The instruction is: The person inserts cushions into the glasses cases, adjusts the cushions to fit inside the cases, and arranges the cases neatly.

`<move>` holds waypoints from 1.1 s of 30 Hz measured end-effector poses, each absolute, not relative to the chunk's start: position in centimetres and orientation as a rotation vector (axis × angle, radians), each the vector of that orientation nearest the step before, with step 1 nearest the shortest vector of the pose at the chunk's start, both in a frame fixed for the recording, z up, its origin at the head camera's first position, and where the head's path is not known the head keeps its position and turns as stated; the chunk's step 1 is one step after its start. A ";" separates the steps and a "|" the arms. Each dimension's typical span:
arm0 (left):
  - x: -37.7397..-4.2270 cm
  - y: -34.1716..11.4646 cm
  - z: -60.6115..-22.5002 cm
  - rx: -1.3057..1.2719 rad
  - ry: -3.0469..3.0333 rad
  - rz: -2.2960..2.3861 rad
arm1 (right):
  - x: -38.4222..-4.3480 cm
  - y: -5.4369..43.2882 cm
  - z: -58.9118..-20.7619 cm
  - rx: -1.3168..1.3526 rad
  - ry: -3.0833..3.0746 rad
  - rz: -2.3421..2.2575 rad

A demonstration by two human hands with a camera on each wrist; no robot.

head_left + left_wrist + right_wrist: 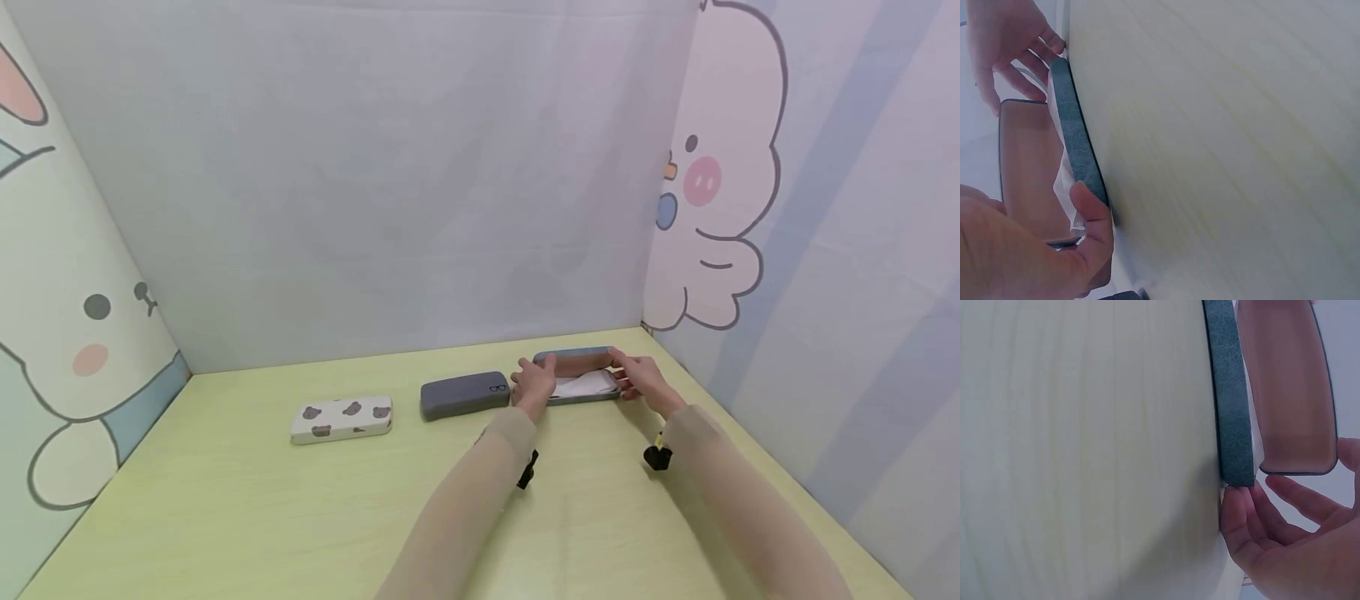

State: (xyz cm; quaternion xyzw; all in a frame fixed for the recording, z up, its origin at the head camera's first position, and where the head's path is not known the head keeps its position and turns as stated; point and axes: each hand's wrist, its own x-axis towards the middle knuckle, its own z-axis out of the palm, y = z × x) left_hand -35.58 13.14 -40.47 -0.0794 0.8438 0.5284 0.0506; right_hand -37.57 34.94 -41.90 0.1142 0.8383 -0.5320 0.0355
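Observation:
An open glasses case [576, 364], blue-grey outside with a brownish lining, stands at the right rear of the table, its lid raised at the back. A white cloth [588, 384] lies in its base. My left hand [534, 385] grips the left end, the thumb against the front wall in the left wrist view. At the other end, my right hand [643, 383] holds the case; in the right wrist view several fingers [1244, 531] press the base's corner and the thumb [1349, 453] meets the lid's edge. The cloth covers most of the base's inside.
Left of the open case lies a closed dark grey glasses case [463, 396] with a small glasses print. Farther left is a white case [342, 419] with bear prints. Curtains with cartoon figures [720, 167] enclose the pale yellow table [262, 517] behind and at both sides.

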 end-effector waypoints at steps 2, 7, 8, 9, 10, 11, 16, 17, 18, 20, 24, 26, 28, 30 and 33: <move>-35.4 13.1 -40.5 -0.225 2.562 1.619 | -37.4 35.0 -41.9 0.323 2.569 -1.648; -35.2 13.0 -40.6 -0.200 2.573 1.608 | -37.1 35.1 -42.0 0.294 2.566 -1.663; -35.2 13.0 -40.6 -0.199 2.580 1.603 | -37.0 35.2 -42.0 0.285 2.570 -1.660; -35.2 13.0 -40.6 -0.198 2.586 1.596 | -37.0 35.2 -42.0 0.282 2.573 -1.660; -35.2 13.0 -40.6 -0.198 2.591 1.591 | -37.0 35.3 -42.1 0.276 2.576 -1.660; -35.3 13.0 -40.6 -0.199 2.593 1.590 | -37.0 35.4 -42.1 0.275 2.577 -1.661; -35.2 12.9 -40.6 -0.193 2.590 1.602 | -37.2 35.6 -42.4 0.248 2.597 -1.642; -35.2 12.9 -40.5 -0.189 2.589 1.605 | -37.2 35.7 -42.4 0.243 2.600 -1.639; -35.2 12.9 -40.6 -0.184 2.587 1.606 | -37.2 35.7 -42.4 0.233 2.605 -1.634; -35.2 12.8 -40.6 -0.175 2.590 1.603 | -37.1 35.8 -42.4 0.216 2.607 -1.631; -35.2 12.7 -40.8 -0.158 2.581 1.600 | -36.9 35.9 -42.5 0.181 2.601 -1.633; -35.2 12.7 -40.9 -0.148 2.571 1.607 | -36.8 35.9 -42.5 0.171 2.592 -1.647; -35.1 12.5 -41.0 -0.137 2.563 1.611 | -36.8 36.0 -42.6 0.152 2.583 -1.664; -35.1 12.5 -41.0 -0.126 2.556 1.617 | -36.7 36.1 -42.6 0.135 2.578 -1.675; -35.1 12.3 -41.1 -0.106 2.561 1.611 | -36.6 36.3 -42.6 0.100 2.568 -1.687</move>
